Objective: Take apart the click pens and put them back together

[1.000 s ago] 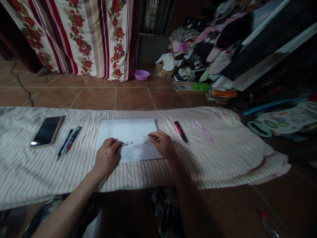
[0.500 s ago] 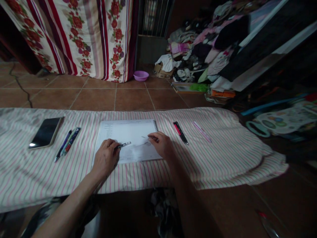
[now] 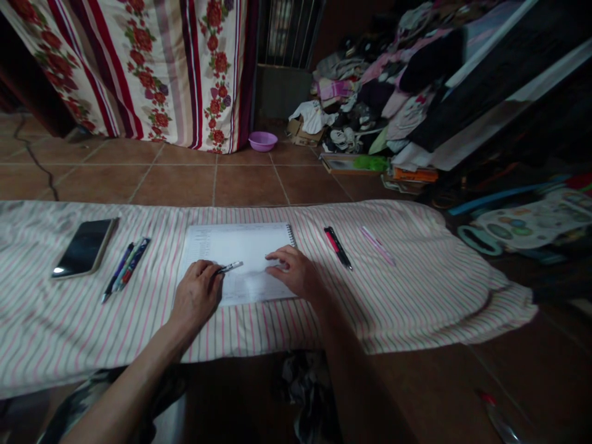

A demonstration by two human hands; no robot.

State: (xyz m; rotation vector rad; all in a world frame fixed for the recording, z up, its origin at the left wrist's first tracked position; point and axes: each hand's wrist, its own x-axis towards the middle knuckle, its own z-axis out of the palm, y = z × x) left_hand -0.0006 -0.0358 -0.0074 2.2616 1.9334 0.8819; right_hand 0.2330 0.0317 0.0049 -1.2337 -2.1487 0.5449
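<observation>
A spiral notebook (image 3: 245, 237) lies on the striped cloth in front of me, its page mostly blank with faint print along the edges. My left hand (image 3: 198, 293) rests on its left side, fingers closed around a slim pen (image 3: 231, 267) with a dark part near the fingers and a clear end pointing right. Over the right half of the page is my right hand (image 3: 293, 271), thumb and index finger apart, with nothing visible held between them. Whatever lies under its palm is hidden.
Left of the notebook are a phone (image 3: 86, 248) and several pens (image 3: 126, 269) side by side. To the right lie a red and black pen (image 3: 337, 248) and a pink-white pen (image 3: 377, 245). Beyond the striped cloth (image 3: 416, 283), a purple basin (image 3: 263, 141) sits on the tiled floor.
My right hand's thumb and index finger have spread from a pinch and shifted slightly left. Small thin pieces seen by its fingertips no longer show clearly. My left hand still holds the pen.
</observation>
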